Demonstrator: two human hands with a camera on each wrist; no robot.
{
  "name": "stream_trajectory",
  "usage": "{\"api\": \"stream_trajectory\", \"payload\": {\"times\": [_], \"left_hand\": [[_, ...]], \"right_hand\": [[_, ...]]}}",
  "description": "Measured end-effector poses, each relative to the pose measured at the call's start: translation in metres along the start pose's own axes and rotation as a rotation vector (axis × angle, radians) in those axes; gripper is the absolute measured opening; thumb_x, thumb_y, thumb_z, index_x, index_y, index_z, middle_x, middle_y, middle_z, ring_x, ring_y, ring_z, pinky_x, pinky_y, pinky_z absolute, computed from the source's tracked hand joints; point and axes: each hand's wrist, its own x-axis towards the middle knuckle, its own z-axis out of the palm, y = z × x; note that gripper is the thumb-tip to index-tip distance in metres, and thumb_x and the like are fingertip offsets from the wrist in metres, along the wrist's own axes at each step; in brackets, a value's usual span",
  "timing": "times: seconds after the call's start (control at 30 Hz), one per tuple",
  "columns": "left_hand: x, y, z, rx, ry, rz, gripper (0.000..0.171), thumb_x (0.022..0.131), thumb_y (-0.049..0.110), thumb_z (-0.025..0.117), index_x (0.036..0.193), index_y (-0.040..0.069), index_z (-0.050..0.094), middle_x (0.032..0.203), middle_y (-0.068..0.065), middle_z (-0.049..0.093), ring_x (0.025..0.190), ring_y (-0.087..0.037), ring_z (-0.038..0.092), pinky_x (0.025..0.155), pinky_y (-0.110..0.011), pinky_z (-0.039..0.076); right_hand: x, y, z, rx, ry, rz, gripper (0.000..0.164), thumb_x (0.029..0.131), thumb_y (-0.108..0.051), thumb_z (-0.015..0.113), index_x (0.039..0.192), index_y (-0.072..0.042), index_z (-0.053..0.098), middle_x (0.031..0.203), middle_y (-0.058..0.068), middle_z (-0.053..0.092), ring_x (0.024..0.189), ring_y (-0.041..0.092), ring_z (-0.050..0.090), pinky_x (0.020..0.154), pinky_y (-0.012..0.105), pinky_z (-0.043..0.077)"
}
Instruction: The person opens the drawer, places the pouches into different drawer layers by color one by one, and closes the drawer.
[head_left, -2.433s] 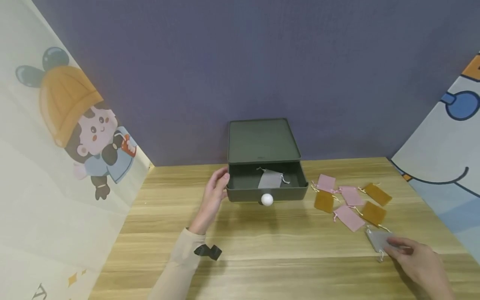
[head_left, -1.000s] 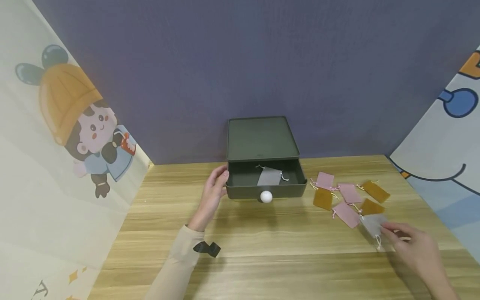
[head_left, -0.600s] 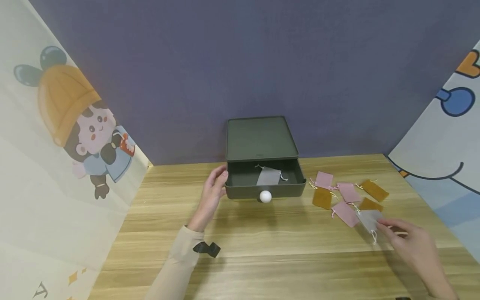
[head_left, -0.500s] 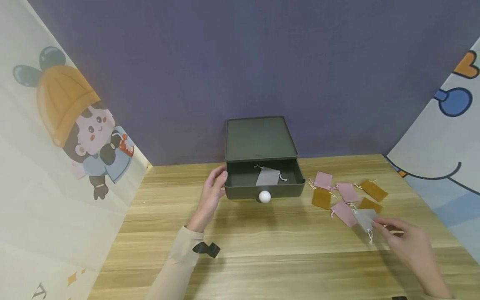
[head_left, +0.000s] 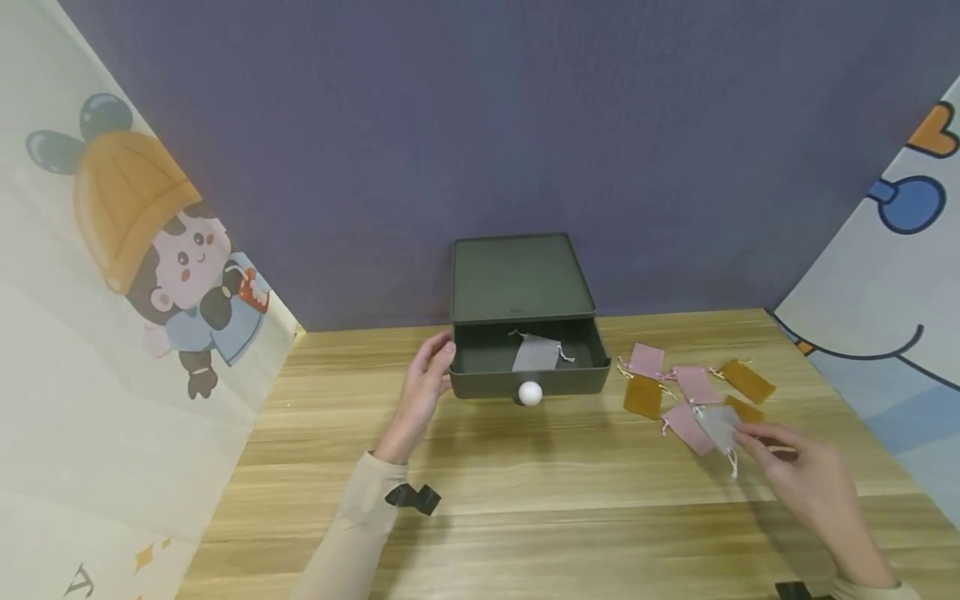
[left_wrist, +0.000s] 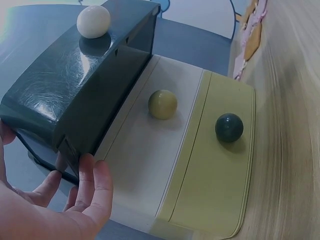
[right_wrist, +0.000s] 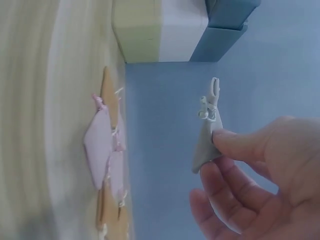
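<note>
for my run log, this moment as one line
left hand: at side of open, dark-green rectangular drawer | right hand: pinching grey cloth drawstring pouch above wood-grain tabletop | inside drawer: second grey pouch

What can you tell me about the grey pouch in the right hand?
The grey pouch is roughly rectangular and looks like soft fabric, with pale cords at one end. The right hand pinches it between thumb and fingers, toward its other end, raised above the wooden tabletop. From the head camera it partly covers a pink pouch and a mustard pouch. Whether it contains anything cannot be told.
</note>
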Motion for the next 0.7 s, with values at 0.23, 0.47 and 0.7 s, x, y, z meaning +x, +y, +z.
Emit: {"api": "stream_trajectory", "payload": {"times": [0.23,0.47,0.7], "left_hand": [[0.0,0.002,0.001,-0.002,0.009,-0.01,0.058,0.113,0.035,0.049,0.161,0.004,0.041,0.163,-0.019,0.046,0.14,-0.039,0.053,0.111,-0.054,0.052],[0.0,0.003,0.0,-0.005,0.002,-0.005,0.058,0.113,0.034,0.048,0.161,0.004,0.041,0.162,-0.019,0.046,0.138,-0.038,0.053,0.11,-0.053,0.053],[0.0,0.002,0.0,-0.001,0.001,-0.003,0.058,0.113,0.035,0.048,0.161,0.004,0.041,0.163,-0.019,0.046,0.138,-0.038,0.053,0.108,-0.05,0.053]], "right_hand": [[0.008,-0.009,-0.006,0.0,0.01,-0.067,0.011,0.091,-0.003,0.082,0.101,-0.004,0.084,0.099,-0.043,0.06,0.084,-0.03,0.052,0.066,0.0,0.049],[0.016,-0.022,-0.008,-0.051,0.021,-0.092,0.01,0.09,-0.008,0.084,0.1,-0.005,0.084,0.101,0.02,0.081,0.078,-0.029,0.053,0.061,0.003,0.049],[0.021,-0.032,-0.005,-0.021,0.032,-0.125,0.012,0.088,-0.005,0.086,0.1,-0.005,0.085,0.098,0.007,0.083,0.08,-0.03,0.053,0.063,0.003,0.049]]}}
